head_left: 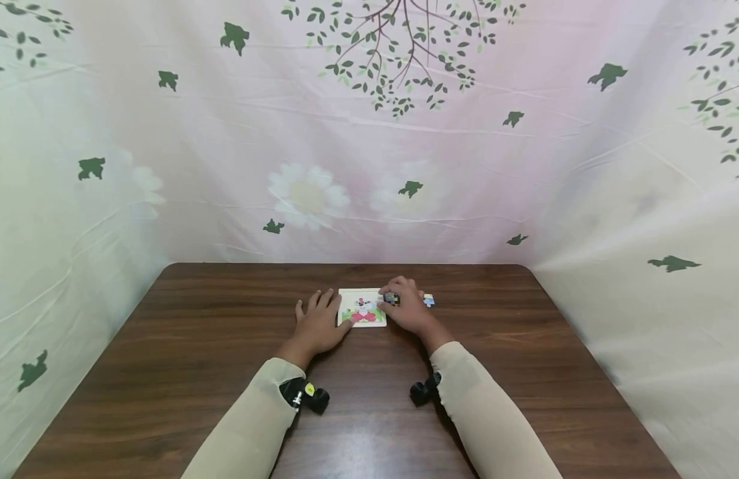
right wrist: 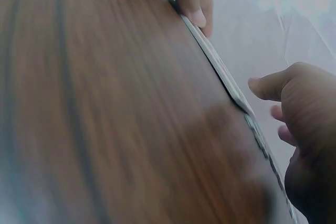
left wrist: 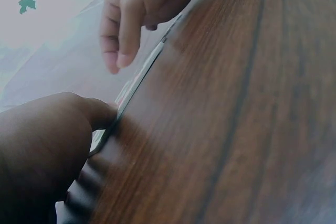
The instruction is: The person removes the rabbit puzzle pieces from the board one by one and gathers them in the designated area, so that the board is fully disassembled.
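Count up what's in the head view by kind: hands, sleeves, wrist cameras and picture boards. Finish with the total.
Hands: 2, the left hand and the right hand
Sleeves: 2, left sleeve and right sleeve
Wrist cameras: 2, left camera and right camera
Picture board: 1
Total: 7

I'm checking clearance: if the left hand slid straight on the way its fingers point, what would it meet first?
Probably the hanging cloth: the table ahead of the left hand looks free to its far edge, though depth is unclear. Its thumb touches the white board alongside.
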The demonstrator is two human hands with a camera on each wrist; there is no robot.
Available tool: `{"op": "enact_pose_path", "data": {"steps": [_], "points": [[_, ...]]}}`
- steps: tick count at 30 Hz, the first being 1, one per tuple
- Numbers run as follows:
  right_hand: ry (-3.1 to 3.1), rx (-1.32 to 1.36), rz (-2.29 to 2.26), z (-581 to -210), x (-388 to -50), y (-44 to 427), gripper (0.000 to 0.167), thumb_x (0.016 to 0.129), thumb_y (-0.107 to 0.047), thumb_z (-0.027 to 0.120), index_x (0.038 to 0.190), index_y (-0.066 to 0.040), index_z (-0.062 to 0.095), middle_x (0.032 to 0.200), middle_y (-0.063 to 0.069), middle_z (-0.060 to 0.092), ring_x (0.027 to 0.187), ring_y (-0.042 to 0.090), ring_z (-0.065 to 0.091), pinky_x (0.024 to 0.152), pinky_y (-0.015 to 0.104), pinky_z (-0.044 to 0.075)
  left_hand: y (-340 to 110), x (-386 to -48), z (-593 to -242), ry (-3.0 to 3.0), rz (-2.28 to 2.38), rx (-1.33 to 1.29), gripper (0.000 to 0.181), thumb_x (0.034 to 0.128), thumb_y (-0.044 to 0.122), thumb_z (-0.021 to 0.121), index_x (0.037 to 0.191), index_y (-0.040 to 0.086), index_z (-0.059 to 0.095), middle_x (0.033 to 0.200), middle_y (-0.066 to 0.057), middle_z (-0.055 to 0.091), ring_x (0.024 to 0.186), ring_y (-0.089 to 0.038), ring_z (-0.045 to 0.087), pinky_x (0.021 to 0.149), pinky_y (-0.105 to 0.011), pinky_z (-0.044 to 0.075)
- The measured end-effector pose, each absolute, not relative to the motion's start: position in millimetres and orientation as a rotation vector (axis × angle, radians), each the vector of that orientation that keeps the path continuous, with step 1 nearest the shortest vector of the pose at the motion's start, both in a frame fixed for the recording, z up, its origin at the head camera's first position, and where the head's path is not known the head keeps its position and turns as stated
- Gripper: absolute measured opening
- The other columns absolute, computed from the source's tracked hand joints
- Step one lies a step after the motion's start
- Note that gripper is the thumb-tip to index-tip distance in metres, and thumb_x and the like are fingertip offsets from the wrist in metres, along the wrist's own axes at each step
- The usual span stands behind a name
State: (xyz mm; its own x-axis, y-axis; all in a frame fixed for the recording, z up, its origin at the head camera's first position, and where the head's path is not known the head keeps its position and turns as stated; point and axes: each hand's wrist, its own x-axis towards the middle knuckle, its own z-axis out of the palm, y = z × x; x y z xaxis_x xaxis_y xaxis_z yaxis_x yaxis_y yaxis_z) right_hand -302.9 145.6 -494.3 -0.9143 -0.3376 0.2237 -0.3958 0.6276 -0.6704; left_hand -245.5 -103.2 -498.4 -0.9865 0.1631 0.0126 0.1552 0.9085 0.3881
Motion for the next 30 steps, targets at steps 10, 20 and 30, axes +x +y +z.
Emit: {"op": "enact_pose_path", "data": {"steps": [10, 20, 30], "points": [[-2.754, 0.724, 1.171, -493.9, -299.5, 119.4, 0.024, 0.103, -0.019, 0.076, 0.124, -0.006, 0.078, 0.131, 0.008, 0.061, 0.086, 0.015, 0.058, 0.111, 0.061, 0.031, -101.4, -244.5, -495.8, 3.051, 0.607, 0.254, 0.078, 0.1077, 0.056, 0.059, 0.17, 0.013, 0.04, 0.18, -0.015, 0.031, 0.169, -0.044, 0.021, 0.13, -0.079, 0.01], [-2.832, 0.729, 1.072, -490.9, -295.4, 113.4, 0.018, 0.102, -0.025, 0.079, 0.116, -0.014, 0.081, 0.129, 0.004, 0.064, 0.103, 0.021, 0.066, 0.11, 0.061, 0.034, -103.6, -245.2, -496.1, 3.052, 0.602, 0.257, 0.078, 0.1076, 0.055, 0.059, 0.17, 0.013, 0.04, 0.18, -0.016, 0.032, 0.168, -0.044, 0.022, 0.13, -0.08, 0.011], [-2.878, 0.695, 1.012, -492.2, -295.6, 112.8, 0.018, 0.102, -0.028, 0.079, 0.116, -0.017, 0.083, 0.126, 0.003, 0.063, 0.119, 0.025, 0.065, 0.113, 0.064, 0.03, -102.8, -245.0, -495.5, 3.056, 0.6, 0.262, 0.078, 0.1079, 0.055, 0.059, 0.17, 0.013, 0.04, 0.18, -0.015, 0.032, 0.168, -0.044, 0.022, 0.129, -0.08, 0.011]]}}
